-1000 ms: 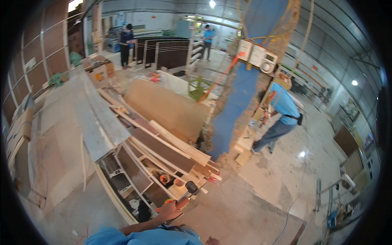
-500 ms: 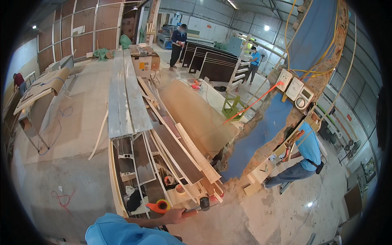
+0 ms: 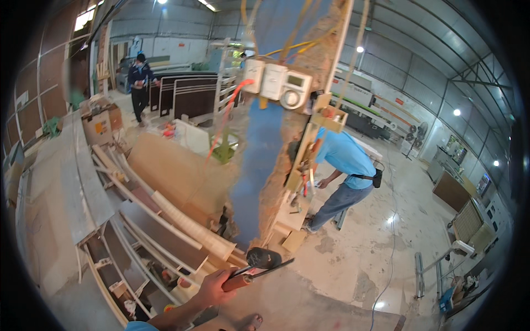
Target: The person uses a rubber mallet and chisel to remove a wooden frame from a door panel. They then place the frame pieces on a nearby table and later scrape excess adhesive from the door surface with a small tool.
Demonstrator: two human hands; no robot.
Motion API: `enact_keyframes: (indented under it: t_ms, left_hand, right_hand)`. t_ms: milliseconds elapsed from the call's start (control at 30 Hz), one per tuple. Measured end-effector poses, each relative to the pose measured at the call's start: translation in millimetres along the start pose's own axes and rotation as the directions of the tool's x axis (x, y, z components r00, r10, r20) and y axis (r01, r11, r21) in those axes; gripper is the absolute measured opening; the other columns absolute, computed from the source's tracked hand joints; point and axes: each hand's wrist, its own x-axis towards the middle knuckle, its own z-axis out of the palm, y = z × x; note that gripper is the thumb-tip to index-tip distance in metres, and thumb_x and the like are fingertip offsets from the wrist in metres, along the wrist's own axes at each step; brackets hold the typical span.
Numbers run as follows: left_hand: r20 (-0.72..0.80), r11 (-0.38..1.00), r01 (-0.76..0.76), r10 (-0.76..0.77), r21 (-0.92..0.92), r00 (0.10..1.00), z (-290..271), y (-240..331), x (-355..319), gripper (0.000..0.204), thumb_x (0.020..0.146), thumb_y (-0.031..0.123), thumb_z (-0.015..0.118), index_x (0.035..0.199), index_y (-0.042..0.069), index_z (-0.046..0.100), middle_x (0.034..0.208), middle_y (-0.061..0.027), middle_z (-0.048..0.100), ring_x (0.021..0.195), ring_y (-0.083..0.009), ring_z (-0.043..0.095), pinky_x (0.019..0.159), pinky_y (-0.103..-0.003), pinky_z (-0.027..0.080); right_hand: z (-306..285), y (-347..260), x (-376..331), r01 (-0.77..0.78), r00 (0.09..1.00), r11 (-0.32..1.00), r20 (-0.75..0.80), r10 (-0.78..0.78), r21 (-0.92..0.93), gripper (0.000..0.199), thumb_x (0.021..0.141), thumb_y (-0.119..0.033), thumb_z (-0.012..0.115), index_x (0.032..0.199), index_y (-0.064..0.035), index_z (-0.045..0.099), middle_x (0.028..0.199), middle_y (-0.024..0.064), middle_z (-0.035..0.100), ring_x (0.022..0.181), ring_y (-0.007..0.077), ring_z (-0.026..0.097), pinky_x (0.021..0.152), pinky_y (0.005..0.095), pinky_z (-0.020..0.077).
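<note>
My left hand [image 3: 212,289] reaches in from the lower left, its fingers closed round two tools together. One is a mallet [image 3: 264,257] with a rounded black head. The other has a reddish-brown wooden handle [image 3: 237,282] and a long, thin dark blade that passes below the mallet head; whether it is a file or a chisel I cannot tell. Both point away to the right, above the floor and near the base of the rough-edged blue pillar [image 3: 259,160]. My right hand is out of view.
To the left lies a rack of long wooden strips [image 3: 182,220] and dark boards. A co-worker in a blue shirt [image 3: 345,157] bends over just right of the pillar. Another person [image 3: 139,83] stands far left by dark panels [image 3: 193,96]. A cable [image 3: 389,237] crosses the floor.
My view has swung to the right, so the pillar and bending co-worker sit further left in it. The mallet and wooden-handled tool stay in my left hand.
</note>
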Motion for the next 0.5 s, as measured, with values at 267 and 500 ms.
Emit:
enact_keyframes:
  t_ms: [267,500]
  left_hand:
    - [0.073,0.89,0.003,0.034,-0.456,0.997,134,76,173,0.052,0.083,0.012,0.076,0.132,0.005,0.06,0.096,-0.0029,0.066,0.083,-0.011,0.062,0.076,-0.029,0.051]
    - [-0.024,0.933,-0.1,0.097,-0.346,0.995,114,96,271,0.053,0.083,0.005,0.076,0.132,-0.001,0.057,0.097,-0.0003,0.062,0.085,-0.007,0.059,0.075,-0.027,0.05]
  right_hand:
    - [-187,-196,151,0.421,0.893,0.901,-0.123,-0.432,-0.109,0.033,0.096,-0.027,0.063,0.106,0.0031,0.07,0.089,0.0126,0.073,0.08,0.0193,0.07,0.067,0.0325,0.0547]
    - [-213,-532,130,0.809,0.525,0.545,-0.147,-0.838,-0.22,0.029,0.094,-0.018,0.061,0.107,0.006,0.071,0.087,0.0086,0.074,0.077,0.0135,0.064,0.072,0.0294,0.0506]
